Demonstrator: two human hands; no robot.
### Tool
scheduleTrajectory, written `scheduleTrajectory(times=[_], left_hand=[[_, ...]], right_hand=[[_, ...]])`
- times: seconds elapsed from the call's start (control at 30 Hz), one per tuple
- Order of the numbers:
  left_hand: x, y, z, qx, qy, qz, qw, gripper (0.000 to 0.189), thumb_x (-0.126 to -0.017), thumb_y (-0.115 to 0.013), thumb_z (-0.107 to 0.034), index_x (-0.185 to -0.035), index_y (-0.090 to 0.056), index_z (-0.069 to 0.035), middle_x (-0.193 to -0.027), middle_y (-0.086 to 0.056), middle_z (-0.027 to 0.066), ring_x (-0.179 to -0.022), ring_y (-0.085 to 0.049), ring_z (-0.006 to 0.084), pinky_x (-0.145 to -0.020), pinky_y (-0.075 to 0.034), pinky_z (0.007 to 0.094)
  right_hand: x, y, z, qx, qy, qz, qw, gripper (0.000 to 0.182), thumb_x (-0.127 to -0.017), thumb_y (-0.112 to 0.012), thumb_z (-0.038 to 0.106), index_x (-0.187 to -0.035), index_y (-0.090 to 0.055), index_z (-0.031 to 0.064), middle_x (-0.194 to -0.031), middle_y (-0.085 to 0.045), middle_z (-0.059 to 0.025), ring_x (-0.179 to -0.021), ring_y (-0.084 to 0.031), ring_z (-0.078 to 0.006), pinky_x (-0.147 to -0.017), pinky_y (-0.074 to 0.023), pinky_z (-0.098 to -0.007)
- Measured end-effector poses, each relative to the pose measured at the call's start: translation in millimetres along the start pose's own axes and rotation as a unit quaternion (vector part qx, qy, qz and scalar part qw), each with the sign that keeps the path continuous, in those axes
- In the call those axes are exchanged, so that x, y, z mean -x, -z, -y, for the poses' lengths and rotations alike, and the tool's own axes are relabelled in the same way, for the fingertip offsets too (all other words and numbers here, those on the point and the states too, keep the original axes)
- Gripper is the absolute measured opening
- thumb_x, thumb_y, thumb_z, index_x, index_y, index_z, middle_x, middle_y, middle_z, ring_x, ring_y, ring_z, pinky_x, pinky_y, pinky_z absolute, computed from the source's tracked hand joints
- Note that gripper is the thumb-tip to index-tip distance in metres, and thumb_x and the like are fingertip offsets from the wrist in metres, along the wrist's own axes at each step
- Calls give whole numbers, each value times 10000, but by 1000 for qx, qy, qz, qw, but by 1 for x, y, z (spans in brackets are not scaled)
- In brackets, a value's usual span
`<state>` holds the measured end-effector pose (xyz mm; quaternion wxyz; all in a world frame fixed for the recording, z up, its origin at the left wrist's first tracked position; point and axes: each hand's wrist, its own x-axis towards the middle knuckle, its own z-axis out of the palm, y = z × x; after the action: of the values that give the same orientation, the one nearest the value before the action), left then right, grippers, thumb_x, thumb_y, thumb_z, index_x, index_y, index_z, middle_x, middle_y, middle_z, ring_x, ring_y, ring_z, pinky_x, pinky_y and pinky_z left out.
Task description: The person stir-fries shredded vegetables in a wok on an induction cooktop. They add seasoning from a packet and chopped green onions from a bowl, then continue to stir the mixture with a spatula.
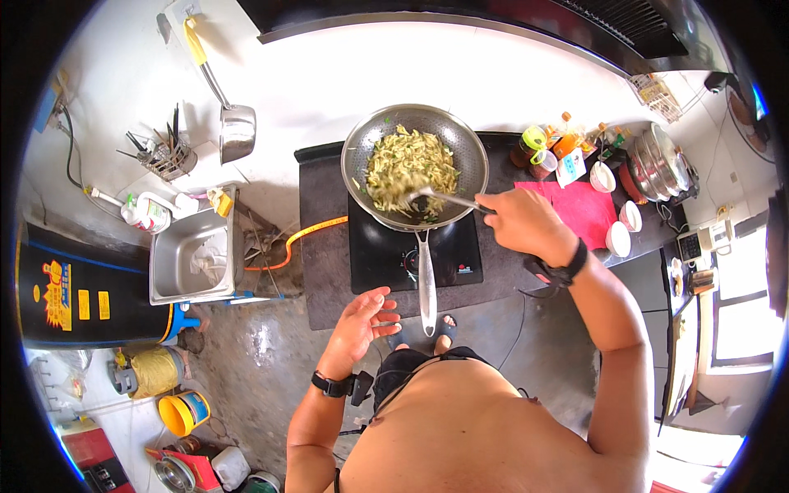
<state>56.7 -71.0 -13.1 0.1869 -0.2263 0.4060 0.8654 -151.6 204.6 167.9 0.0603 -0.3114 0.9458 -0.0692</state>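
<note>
My right hand (524,225) grips the handle of a metal cooking utensil (453,198), whose head lies blurred in the food. Shredded yellowish food with green bits (413,163) fills the middle of a steel wok (474,148). The wok rests over a black glass gas stove (376,252), and its long metal handle (427,289) points towards my body. My left hand (363,320) hangs in the air to the left of that handle, fingers apart, holding nothing.
A steel sink (160,271) stands at the left. On the counter's right are a red cloth (585,212), white bowls (618,239), seasoning bottles (567,145) and a steel steamer pot (656,163). An orange gas hose (288,249) runs to the stove from the left.
</note>
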Motion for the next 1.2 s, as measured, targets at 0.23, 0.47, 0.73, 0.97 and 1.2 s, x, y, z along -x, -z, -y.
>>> scheduleTrajectory(times=[0.23, 0.47, 0.73, 0.97, 1.2], left_hand=[[8, 19, 2, 7, -20, -25, 999, 420, -1042, -647, -307, -1372, -593, -53, -1149, -690, 101, -983, -716, 250, -826, -612, 431], [14, 24, 5, 11, -25, -22, 999, 405, -1036, -657, -310, -1348, -610, -56, -1140, -695, 97, -952, -720, 241, -805, -613, 424], [9, 18, 10, -8, -20, -32, 999, 356, -1040, -647, -284, -1321, -636, -66, -1124, -703, 93, -946, -718, 240, -808, -605, 427], [28, 4, 24, -13, -88, -57, 994, 357, -1045, -612, -282, -1333, -614, -71, -1089, -698, 94, -948, -695, 256, -797, -584, 437], [18, -19, 44, -21, -73, -130, 989, 336, -1038, -628, -394, -1259, -641, -140, -1046, -691, 28, -920, -668, 217, -800, -575, 415]], right_hand=[[0, -9, -2, 47, -22, -78, 996, 349, -923, -673, 172, -1271, -692, 141, -789, -679, -196, -756, -683, -405, -663, -527, -539], [28, -17, 10, 85, -21, -43, 995, 376, -909, -675, 172, -1282, -679, 126, -796, -701, -176, -754, -710, -372, -650, -548, -499], [47, -72, -6, 34, -35, -87, 995, 430, -929, -671, 187, -1351, -628, 116, -779, -684, -149, -728, -711, -337, -631, -567, -457], [48, -92, -8, -36, -60, -70, 995, 570, -911, -721, 297, -1420, -583, 80, -943, -654, -195, -725, -701, -327, -612, -559, -418], [96, -82, -57, -267, 4, -217, 939, 553, -920, -733, 367, -1339, -623, 24, -955, -650, -252, -802, -682, -421, -724, -558, -489]])
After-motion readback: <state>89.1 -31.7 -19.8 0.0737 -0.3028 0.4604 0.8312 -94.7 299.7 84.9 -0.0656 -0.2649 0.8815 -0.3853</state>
